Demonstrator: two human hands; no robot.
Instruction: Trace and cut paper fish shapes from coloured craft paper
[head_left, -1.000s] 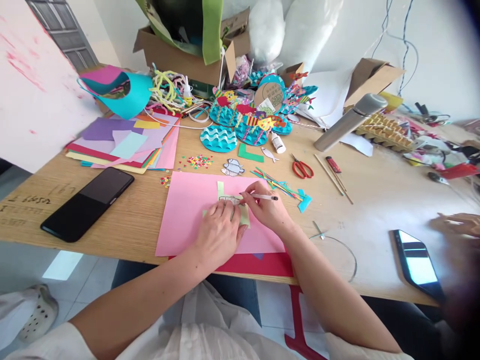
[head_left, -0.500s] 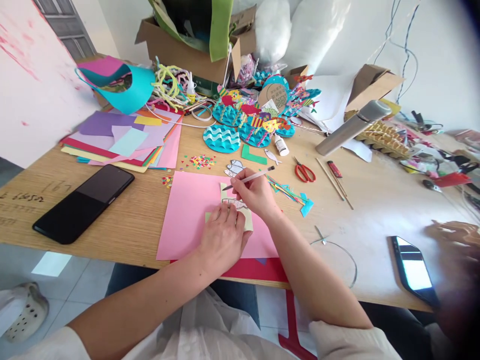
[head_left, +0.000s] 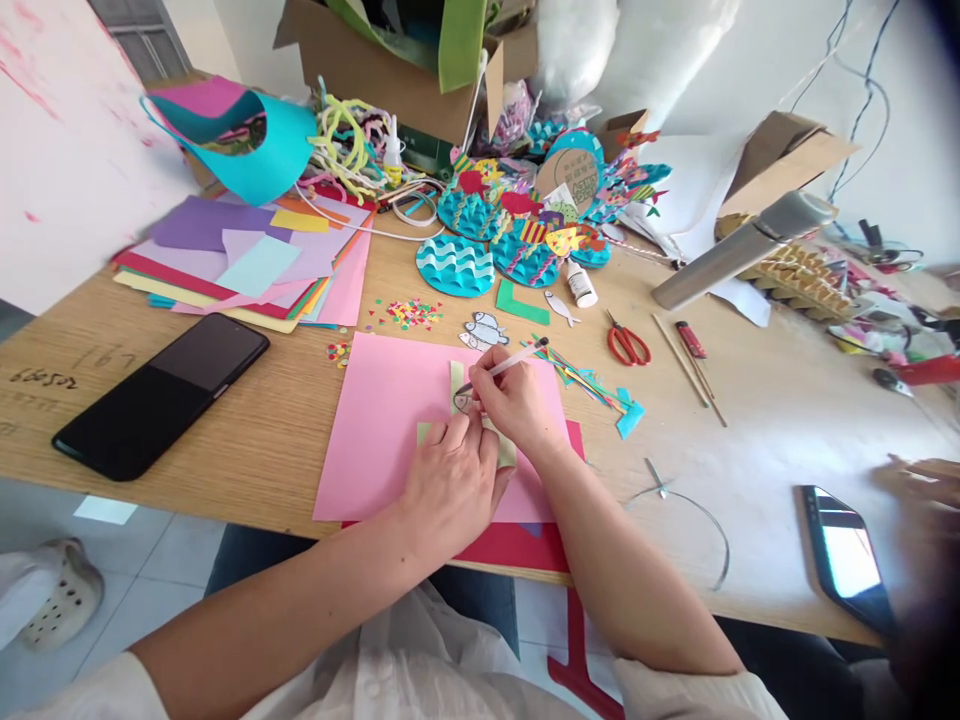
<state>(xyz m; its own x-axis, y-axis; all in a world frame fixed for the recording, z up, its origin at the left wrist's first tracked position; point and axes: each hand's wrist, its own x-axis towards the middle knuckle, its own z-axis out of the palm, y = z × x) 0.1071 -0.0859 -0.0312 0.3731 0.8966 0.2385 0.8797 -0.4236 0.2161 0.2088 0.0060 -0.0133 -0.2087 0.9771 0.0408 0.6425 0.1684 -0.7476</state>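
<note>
My right hand (head_left: 514,400) pinches a slim pen (head_left: 525,353) with a pale barrel; its tip is down by the head of a small fish shape (head_left: 463,402). Under the fish lies a pale green piece of paper (head_left: 456,373), partly covered by both hands. My left hand (head_left: 452,485) is laid flat, fingers stretched out, pressing the paper and the fish's lower side. Beneath everything is a pink sheet (head_left: 375,430). Other fish cutouts (head_left: 484,328) rest just beyond the sheet.
A black phone (head_left: 161,395) and stacked coloured paper (head_left: 202,250) are at left. Red-handled scissors (head_left: 628,343), paper strips (head_left: 585,375), a glue bottle (head_left: 580,285) and a grey tumbler (head_left: 742,250) stand or lie at right. Another person's hand (head_left: 926,480) is near a second phone (head_left: 844,550).
The pen tip has moved down from the green paper above the fish to the fish's head. My right hand now covers more of the fish. The view has shifted slightly.
</note>
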